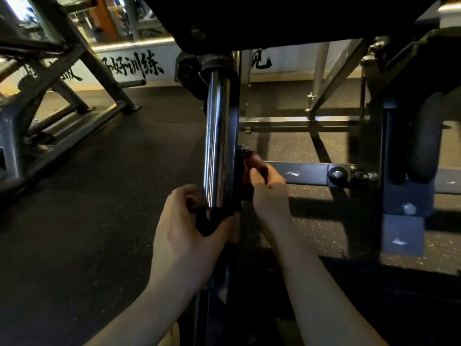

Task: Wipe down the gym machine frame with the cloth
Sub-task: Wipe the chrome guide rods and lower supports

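Head view: dark red cloth (253, 159) sits against the right side of the gym machine frame's upright chrome post (219, 136), just above a grey crossbar (306, 172). Right hand (270, 193) pinches that bunched end, fingers curled tight. Left hand (184, 226) is wrapped round the post's lower end, fingers curled, a reddish scrap of cloth showing under them.

Cloth (252, 159) mostly hidden behind chrome post (217, 136), machine top (274, 18) cropped
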Demonstrator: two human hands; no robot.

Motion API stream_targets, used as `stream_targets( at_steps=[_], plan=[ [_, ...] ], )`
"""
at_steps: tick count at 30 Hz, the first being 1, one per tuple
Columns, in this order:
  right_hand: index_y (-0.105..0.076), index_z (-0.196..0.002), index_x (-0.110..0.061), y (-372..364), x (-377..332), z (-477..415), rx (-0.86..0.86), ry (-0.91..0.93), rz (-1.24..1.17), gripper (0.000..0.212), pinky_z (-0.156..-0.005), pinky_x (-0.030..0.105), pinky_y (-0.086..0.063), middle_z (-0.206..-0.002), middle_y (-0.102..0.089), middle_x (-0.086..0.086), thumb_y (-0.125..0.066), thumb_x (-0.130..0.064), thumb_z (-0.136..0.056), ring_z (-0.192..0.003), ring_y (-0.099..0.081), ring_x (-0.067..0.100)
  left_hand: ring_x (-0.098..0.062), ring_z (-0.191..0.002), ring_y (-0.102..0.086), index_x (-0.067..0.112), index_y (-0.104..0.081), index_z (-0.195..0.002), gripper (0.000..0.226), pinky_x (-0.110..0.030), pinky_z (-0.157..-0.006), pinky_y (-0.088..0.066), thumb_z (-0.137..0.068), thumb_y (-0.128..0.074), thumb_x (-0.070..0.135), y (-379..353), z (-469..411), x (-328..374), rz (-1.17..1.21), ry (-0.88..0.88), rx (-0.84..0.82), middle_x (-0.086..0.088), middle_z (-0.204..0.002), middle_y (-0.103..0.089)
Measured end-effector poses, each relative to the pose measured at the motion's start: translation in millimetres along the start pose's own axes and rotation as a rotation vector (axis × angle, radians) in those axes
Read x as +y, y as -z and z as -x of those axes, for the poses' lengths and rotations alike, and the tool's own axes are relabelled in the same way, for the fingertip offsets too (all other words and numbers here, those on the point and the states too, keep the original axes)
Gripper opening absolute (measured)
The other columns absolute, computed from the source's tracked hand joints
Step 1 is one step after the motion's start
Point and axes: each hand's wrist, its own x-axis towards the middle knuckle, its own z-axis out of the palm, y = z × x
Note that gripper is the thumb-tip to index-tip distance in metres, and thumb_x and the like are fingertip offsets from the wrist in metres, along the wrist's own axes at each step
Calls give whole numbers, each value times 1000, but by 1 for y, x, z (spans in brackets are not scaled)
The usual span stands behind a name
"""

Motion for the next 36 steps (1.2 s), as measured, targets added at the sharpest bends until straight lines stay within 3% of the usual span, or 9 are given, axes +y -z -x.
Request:
stream_targets(
  at_steps=[5, 10, 14, 17, 20, 24, 29, 34, 36],
  plan=[
    [-58, -136, -17, 8, 22, -42, -2, -252, 132, 35, -106, 50, -49, -130, -63, 14, -48, -8, -104, -119, -60, 32, -14, -147, -24, 22, -16, -162, 114, -42, -121, -29, -74, -87, 32, -17, -23, 13, -232, -311, 109, 2, -158, -25],
    [-56, -124, -21, 39, 14, -56, 91, -257, -53, 22, -105, 52, -48, -104, -60, 4, -58, -16, -102, -103, -59, 26, -23, -151, -24, 12, -19, -162, 111, -55, -119, -34, -75, -87, 24, -32, -24, 9, -236, -448, 183, -9, -162, -26],
    [-59, -121, -20, 16, 4, -72, 115, -218, -140, 34, -87, 40, -57, -112, -67, 3, -74, -15, -91, -104, -63, 22, -21, -148, -29, 10, -23, -161, 106, -50, -121, -33, -75, -85, 19, -32, -24, 5, -193, -395, 201, -8, -159, -31],
    [-61, -128, -15, -6, 10, -80, 238, -104, -64, 38, -91, 39, -56, -117, -67, 4, -73, -15, -92, -113, -63, 23, -23, -146, -34, 8, -22, -161, 105, -47, -120, -33, -76, -83, 17, -32, -25, 6, -192, -415, 179, -9, -156, -36],
    [-62, -132, -12, -8, 23, -84, 260, 25, 277, 37, -104, 42, -51, -129, -66, 10, -69, -14, -95, -124, -61, 28, -25, -144, -37, 4, -22, -160, 103, -43, -120, -32, -76, -82, 15, -32, -25, 6, -212, -425, 179, -12, -153, -40],
    [-65, -122, -15, 7, 20, -83, 210, 105, 688, 26, -97, 40, -53, -119, -67, 9, -66, -19, -97, -113, -65, 27, -28, -142, -39, 2, -20, -160, 104, -50, -117, -37, -76, -81, 14, -30, -25, 7, -223, -431, 165, -15, -152, -41],
    [-62, -122, -16, 50, 29, -71, 306, 77, 517, 22, -91, 32, -44, -120, -60, 4, -58, -24, -102, -114, -59, 21, -28, -141, -39, 3, -20, -160, 104, -52, -116, -38, -76, -81, 12, -30, -24, 8, -228, -423, 165, -15, -152, -41],
    [-53, -127, -23, 88, 28, -62, 445, 43, 418, 43, -105, 43, -50, -125, -62, 2, -73, -14, -90, -122, -58, 20, -30, -140, -41, 0, -22, -159, 101, -48, -116, -38, -77, -79, 11, -32, -24, 7, -213, -440, 176, -17, -149, -43],
    [-52, -123, -23, 93, 27, -63, 494, 93, 514, 42, -101, 38, -49, -121, -62, 1, -74, -16, -89, -119, -59, 19, -30, -139, -42, 0, -22, -159, 101, -47, -116, -38, -76, -79, 11, -33, -25, 6, -208, -437, 183, -18, -148, -44]
  ],
)
